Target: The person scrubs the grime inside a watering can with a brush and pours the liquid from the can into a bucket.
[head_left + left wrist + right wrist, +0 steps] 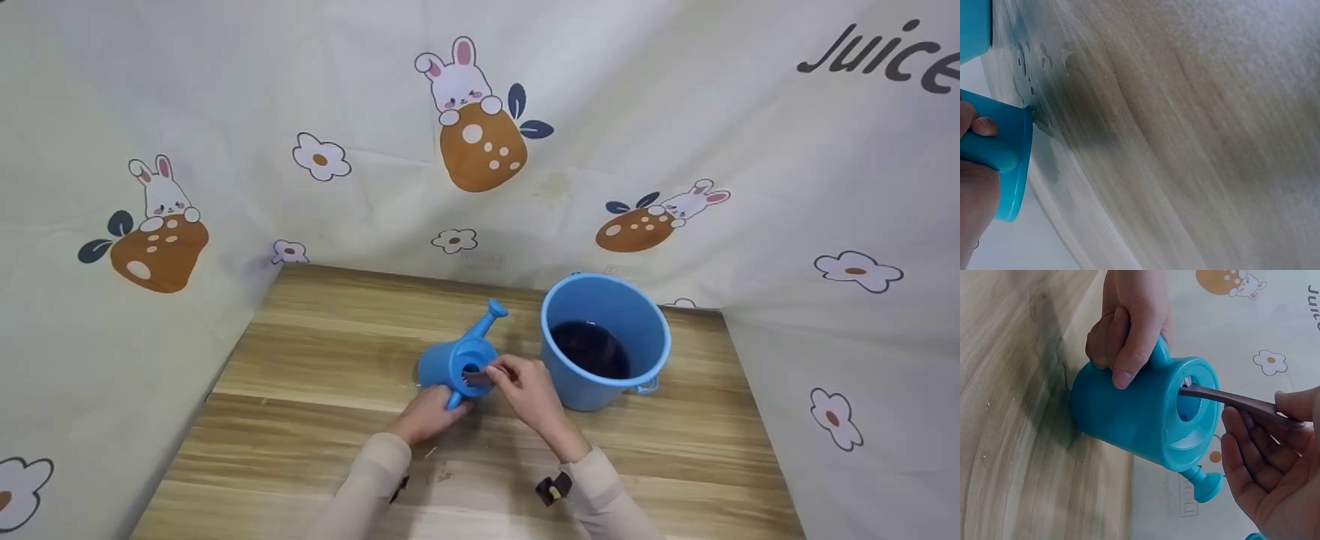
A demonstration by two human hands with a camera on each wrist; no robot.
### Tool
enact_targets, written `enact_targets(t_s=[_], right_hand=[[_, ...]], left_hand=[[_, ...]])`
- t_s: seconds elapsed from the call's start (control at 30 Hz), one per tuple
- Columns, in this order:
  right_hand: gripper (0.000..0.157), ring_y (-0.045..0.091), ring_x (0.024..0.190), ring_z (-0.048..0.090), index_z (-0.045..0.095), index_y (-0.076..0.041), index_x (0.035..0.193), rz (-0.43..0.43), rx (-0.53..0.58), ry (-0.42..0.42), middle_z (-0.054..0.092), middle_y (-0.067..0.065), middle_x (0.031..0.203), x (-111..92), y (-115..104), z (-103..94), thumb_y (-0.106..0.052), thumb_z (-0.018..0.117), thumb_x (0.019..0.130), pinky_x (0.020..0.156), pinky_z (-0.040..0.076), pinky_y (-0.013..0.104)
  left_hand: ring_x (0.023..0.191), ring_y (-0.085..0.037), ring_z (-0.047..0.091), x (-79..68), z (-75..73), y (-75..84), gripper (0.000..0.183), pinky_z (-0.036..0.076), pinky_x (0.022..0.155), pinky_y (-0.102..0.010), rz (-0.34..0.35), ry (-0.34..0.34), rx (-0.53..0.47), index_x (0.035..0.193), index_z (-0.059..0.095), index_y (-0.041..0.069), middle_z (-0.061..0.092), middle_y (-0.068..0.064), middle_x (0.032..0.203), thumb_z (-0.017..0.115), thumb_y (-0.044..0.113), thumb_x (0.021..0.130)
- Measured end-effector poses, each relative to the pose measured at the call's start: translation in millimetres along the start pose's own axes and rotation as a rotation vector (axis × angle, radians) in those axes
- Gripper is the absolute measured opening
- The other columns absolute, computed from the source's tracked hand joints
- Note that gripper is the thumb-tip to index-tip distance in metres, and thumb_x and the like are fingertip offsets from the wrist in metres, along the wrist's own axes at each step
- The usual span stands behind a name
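Note:
A small blue watering can [437,365] stands tilted on the wooden table, its spout pointing away to the right. My left hand [429,416] grips the can's handle; in the right wrist view the fingers of that left hand [1129,343] curl round it, thumb along the can's side. With thumb and fingers my right hand [531,394] pinches the dark brown handle of a brush [1235,400]. The brush reaches through the round opening in the can's top, where a few white bristles show. The rest of its head is hidden inside.
A blue bucket [604,381] with dark liquid inside stands just right of the can. Water drops [1022,59] lie on the wooden table [315,360]. Patterned white cloth [375,75] hangs behind and at both sides.

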State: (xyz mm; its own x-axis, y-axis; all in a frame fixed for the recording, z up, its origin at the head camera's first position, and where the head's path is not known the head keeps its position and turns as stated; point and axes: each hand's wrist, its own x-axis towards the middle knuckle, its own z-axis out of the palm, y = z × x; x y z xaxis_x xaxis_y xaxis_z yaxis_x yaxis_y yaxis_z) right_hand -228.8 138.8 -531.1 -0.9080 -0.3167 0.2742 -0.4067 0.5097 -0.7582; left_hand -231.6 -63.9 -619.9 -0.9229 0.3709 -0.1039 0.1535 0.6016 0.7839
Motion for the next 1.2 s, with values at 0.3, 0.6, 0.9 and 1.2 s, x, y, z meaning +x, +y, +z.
enact_targets(t_s=[0.3,0.6,0.9,1.2], right_hand=[[0.015,0.002,0.060,0.046,0.073,-0.007,0.092,0.027,0.045,0.033,0.055,-0.006,0.068,2,1,5.2,-0.016,0.062,0.098,0.058,0.040,0.019],[0.017,0.001,0.061,0.047,0.072,-0.008,0.093,0.066,0.060,0.030,0.059,-0.003,0.070,4,1,18.0,-0.020,0.061,0.098,0.059,0.042,0.019],[0.007,0.000,0.065,0.055,0.070,-0.012,0.099,0.070,0.091,0.016,0.074,0.007,0.080,6,1,30.6,-0.015,0.064,0.096,0.065,0.047,0.019],[0.012,0.009,0.082,0.064,0.070,-0.011,0.104,0.025,0.021,-0.094,0.073,0.004,0.097,2,-4,26.2,-0.018,0.065,0.096,0.074,0.053,0.024]], left_hand=[[0.050,-0.006,0.035,-0.4,-0.3,0.8,0.038,0.030,0.050,-0.023,0.005,0.005,0.009,0.064,0.038,0.019,0.035,0.011,0.056,0.060,0.027,0.094],[0.049,-0.005,0.033,0.3,-0.2,-0.4,0.038,0.029,0.049,-0.021,0.018,0.006,0.012,0.062,0.036,0.020,0.033,0.012,0.055,0.059,0.025,0.092],[0.048,-0.005,0.032,1.6,1.5,0.0,0.037,0.028,0.049,-0.021,0.014,0.017,0.010,0.062,0.036,0.021,0.032,0.012,0.054,0.059,0.024,0.090],[0.052,-0.006,0.032,2.3,0.3,1.7,0.039,0.029,0.051,-0.022,0.035,0.016,0.025,0.064,0.036,0.021,0.031,0.012,0.057,0.059,0.029,0.094]])
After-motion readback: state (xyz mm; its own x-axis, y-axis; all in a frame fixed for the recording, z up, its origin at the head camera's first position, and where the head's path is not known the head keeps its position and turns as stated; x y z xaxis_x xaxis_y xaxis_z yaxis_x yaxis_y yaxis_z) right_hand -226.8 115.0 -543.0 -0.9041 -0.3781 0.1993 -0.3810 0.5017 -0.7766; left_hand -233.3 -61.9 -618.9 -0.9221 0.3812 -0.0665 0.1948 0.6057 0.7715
